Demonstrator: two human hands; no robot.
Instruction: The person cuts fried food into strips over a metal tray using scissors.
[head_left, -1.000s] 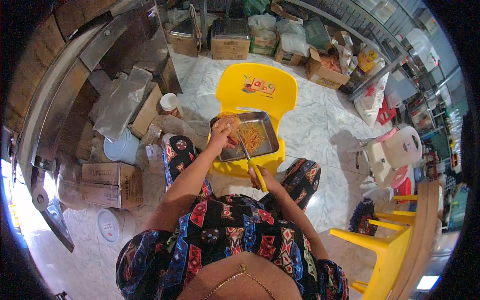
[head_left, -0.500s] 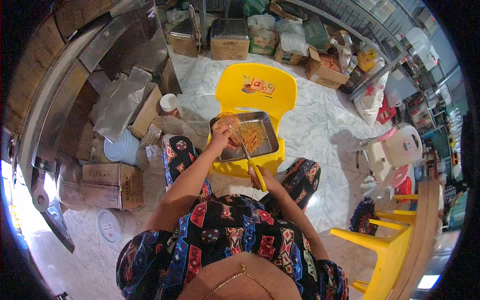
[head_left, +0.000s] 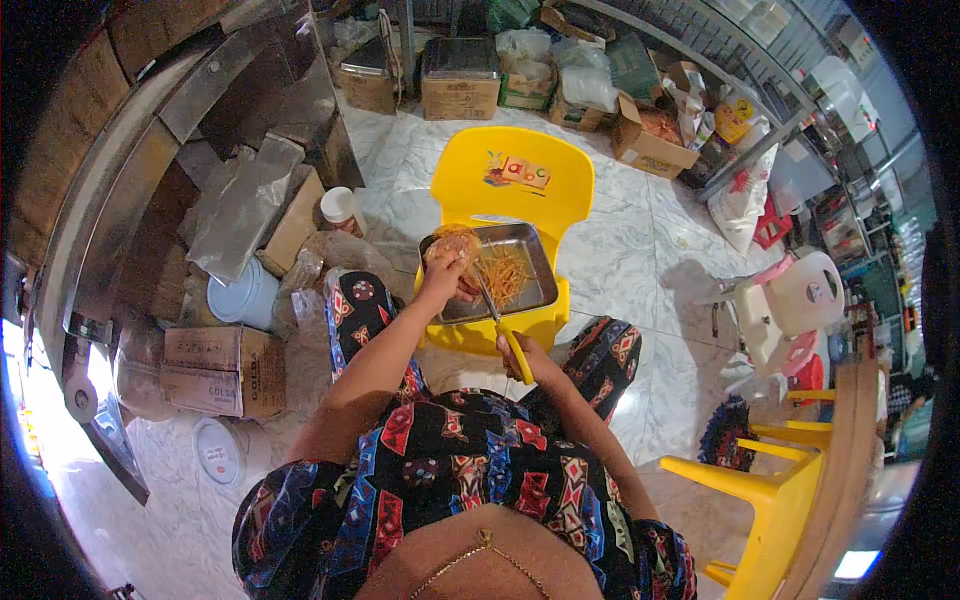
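One round white lidded plastic bucket [head_left: 220,452] is standing on the grey-white marbled floor [head_left: 640,240] at eight o'clock in the view. Just above it, between eight and nine, a brown lettered cardboard carton [head_left: 205,370] is resting, and a round pale-blue plastic bucket [head_left: 243,297] is sitting at nine. A cylindrical white-lidded jar [head_left: 340,207] is standing at ten.

Near the centre, the left hand [head_left: 443,278] is grasping an orange-brown lump of food [head_left: 458,247] by its lower part, at the ten o'clock corner of a rectangular silvery metal tray [head_left: 533,248]. Beneath, a yellow plastic chair [head_left: 563,172] is bearing the tray on its seat, its "abc" backrest rising towards twelve. Thin orange strips [head_left: 506,277] are lying in the tray at the lump's four o'clock. Steel-bladed scissors with yellow handles [head_left: 519,356] are pointing towards eleven, between lump and strips; whether the tips are touching the lump, I cannot tell. At the tray's five o'clock, the right hand [head_left: 536,360] is gripping those handles.

Farther right, a white sack with red print [head_left: 742,200] is slumping between two and three, a white plastic seat [head_left: 808,295] is standing at three, and another yellow chair [head_left: 775,492] is showing at four.
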